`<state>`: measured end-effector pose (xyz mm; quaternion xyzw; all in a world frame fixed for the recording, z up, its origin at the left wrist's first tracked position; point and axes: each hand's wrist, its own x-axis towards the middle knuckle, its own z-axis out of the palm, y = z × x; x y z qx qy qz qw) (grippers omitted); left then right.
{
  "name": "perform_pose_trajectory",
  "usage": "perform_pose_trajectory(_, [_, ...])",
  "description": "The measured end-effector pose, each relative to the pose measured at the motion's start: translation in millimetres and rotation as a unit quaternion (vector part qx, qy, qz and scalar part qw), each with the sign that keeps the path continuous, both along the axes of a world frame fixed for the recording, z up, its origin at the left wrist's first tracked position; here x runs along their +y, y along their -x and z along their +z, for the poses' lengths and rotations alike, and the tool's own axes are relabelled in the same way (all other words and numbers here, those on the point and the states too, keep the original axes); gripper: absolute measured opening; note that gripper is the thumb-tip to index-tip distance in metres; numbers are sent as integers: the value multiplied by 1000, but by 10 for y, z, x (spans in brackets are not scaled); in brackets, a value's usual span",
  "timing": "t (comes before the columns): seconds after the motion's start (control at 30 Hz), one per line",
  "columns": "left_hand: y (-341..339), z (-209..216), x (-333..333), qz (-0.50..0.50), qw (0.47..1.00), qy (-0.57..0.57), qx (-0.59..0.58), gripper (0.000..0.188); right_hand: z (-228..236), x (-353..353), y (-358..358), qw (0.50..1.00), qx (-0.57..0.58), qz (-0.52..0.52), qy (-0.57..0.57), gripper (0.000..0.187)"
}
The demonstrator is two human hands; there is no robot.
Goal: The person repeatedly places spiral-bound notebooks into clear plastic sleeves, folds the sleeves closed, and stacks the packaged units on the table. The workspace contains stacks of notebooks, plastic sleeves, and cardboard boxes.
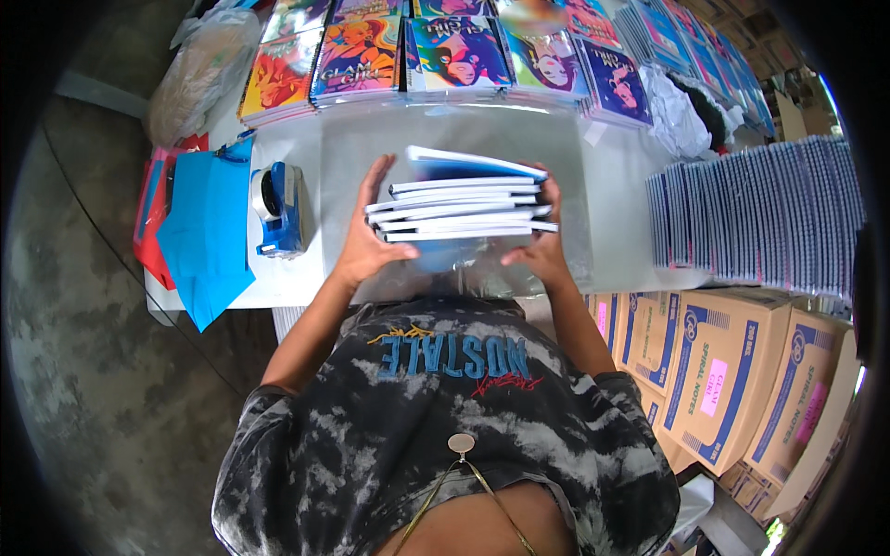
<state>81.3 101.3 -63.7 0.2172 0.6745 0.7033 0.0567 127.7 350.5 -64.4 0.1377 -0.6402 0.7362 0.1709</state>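
Between my two hands, above the table's near middle, is a short stack of several notebooks (454,206), their white page edges facing me. The notebooks lie unevenly, and the farthest one is tilted with a blue cover partly showing. My left hand (368,236) grips the stack's left end, thumb along the near side. On the right end my right hand (545,243) holds it the same way, its thumb near the closest notebook. Most of the fingers are hidden behind the stack.
Piles of colourful spiral notebooks (459,54) line the table's far side. At right stands a long row of notebooks (756,218) above cardboard boxes (723,371). Left are a blue tape dispenser (280,211), blue sheets (202,232) and a plastic bag (206,74). Crumpled white plastic (675,113) lies far right.
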Motion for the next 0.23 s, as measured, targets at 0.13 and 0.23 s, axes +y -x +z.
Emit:
perform_pose_trajectory(0.13, [-81,210,337,40,994,-37,-91,122,28,-110,32,995,-88,-31,34,96])
perform_pose_trajectory(0.23, [10,-5,245,22,997,-65,25,121,157,-22,-6,1000,-21,4,-17,96])
